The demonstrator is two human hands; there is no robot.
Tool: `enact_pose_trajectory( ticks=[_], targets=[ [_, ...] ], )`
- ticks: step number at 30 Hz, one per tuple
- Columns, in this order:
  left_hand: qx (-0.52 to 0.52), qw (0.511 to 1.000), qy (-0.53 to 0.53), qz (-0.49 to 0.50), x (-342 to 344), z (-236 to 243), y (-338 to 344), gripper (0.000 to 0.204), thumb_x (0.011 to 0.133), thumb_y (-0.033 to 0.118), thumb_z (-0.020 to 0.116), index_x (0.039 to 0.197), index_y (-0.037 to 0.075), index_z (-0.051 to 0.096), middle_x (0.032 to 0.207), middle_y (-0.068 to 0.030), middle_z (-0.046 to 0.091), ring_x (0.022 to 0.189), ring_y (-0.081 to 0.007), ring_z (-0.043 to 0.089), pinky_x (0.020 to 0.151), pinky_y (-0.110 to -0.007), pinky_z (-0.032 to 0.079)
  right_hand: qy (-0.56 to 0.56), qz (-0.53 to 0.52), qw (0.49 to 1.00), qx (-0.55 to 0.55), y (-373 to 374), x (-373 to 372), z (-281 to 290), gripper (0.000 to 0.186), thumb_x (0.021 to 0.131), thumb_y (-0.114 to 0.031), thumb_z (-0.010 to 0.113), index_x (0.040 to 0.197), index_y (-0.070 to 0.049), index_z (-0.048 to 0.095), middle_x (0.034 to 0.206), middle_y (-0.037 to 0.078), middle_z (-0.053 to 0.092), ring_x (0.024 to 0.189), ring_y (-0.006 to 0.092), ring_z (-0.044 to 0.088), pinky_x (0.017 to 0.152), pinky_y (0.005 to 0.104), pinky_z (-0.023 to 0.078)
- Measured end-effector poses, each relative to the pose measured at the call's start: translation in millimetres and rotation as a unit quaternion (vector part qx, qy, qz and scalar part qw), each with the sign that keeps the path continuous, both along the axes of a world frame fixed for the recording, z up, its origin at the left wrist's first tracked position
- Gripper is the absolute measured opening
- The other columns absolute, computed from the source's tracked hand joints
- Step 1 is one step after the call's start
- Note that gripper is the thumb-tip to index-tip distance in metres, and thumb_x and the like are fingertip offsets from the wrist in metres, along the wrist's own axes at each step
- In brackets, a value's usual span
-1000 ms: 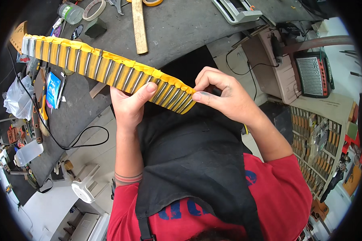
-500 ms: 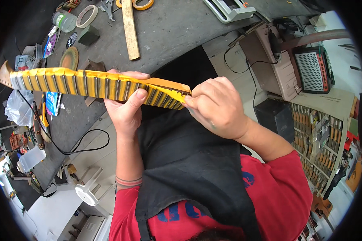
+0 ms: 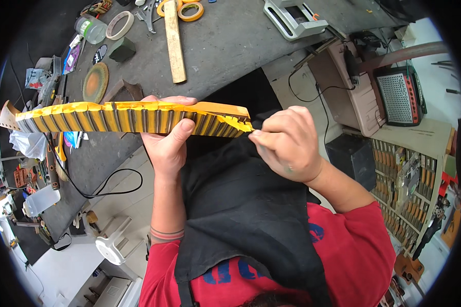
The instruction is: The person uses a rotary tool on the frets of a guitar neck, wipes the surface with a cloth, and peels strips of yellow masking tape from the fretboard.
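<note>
I hold a guitar neck (image 3: 123,117) with metal frets and yellow tape across the spaces between them, its headstock (image 3: 5,115) at the far left. My left hand (image 3: 165,148) grips it from beneath near the middle right, thumb on the front, fingertips over the back edge. At the right end the yellow tape (image 3: 241,125) is lifted and crumpled off the edge, baring orange-brown wood (image 3: 223,108). My right hand (image 3: 287,146) is closed, pinching the loose end of that tape between thumb and fingers.
The dark workbench (image 3: 225,46) bears a wooden strip (image 3: 173,46), tape rolls (image 3: 190,12), a plastic jar (image 3: 92,29), a metal fixture (image 3: 292,18) and clustered tools at left. A file rack (image 3: 399,189), amplifier (image 3: 397,94) and black cord (image 3: 112,189) are around me.
The neck has swung nearer level, then dropped slightly. Tape at its right end has been peeled up, showing wood, and my right hand has moved rightward and a little down with it.
</note>
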State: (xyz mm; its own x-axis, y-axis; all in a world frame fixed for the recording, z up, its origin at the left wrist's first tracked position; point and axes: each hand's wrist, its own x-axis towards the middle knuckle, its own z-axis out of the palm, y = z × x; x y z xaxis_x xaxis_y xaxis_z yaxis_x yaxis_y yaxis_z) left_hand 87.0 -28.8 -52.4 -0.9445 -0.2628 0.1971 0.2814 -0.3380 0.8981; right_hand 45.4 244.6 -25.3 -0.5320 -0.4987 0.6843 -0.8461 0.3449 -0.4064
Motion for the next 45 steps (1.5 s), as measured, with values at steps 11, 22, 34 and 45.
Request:
enact_pose_trajectory(
  ticks=[11,22,34,45],
  targets=[
    [-0.035,0.998,0.051,-0.027,68.2,41.1,3.1,0.066,0.089,-0.003,0.091,0.130,0.010,0.041,0.122,-0.0265,0.077,0.118,-0.0361,0.076,0.106,-0.050,0.061,-0.038,0.173,0.984,0.019,-82.6,-86.5,46.6,0.034,0.087,-0.003,0.082,0.120,-0.010,0.075,0.126,0.013,0.069,0.124,0.0358,0.065,0.103,0.0463,0.054],
    [-0.097,0.993,0.046,0.052,115.4,38.5,8.6,0.053,0.091,-0.009,0.083,0.126,0.007,0.048,0.122,-0.0243,0.075,0.116,-0.0334,0.075,0.104,-0.047,0.061,0.219,0.272,0.921,0.173,-223.9,-118.2,27.7,0.021,0.093,-0.014,0.070,0.114,-0.017,0.071,0.136,0.009,0.069,0.147,0.0331,0.059,0.125,0.0531,0.044],
    [-0.144,0.989,-0.041,0.014,59.0,19.8,61.7,0.035,0.102,0.012,0.082,0.134,0.002,0.071,0.135,-0.0140,0.072,0.129,-0.0273,0.068,0.113,-0.042,0.053,-0.164,0.304,0.898,0.271,-93.3,-79.4,119.3,0.062,0.091,-0.013,0.085,0.149,-0.006,0.064,0.139,0.016,0.069,0.133,0.0406,0.064,0.124,0.0530,0.043],
    [-0.115,0.991,-0.058,0.048,1.2,-110.0,143.0,0.044,0.107,0.021,0.077,0.145,0.003,0.065,0.145,-0.0159,0.067,0.138,-0.0310,0.062,0.117,-0.046,0.049,-0.034,0.332,0.889,0.313,-159.0,-31.7,90.4,0.091,0.079,-0.031,0.095,0.157,-0.005,0.055,0.119,0.012,0.064,0.113,0.0316,0.066,0.107,0.0458,0.048]
  ],
)
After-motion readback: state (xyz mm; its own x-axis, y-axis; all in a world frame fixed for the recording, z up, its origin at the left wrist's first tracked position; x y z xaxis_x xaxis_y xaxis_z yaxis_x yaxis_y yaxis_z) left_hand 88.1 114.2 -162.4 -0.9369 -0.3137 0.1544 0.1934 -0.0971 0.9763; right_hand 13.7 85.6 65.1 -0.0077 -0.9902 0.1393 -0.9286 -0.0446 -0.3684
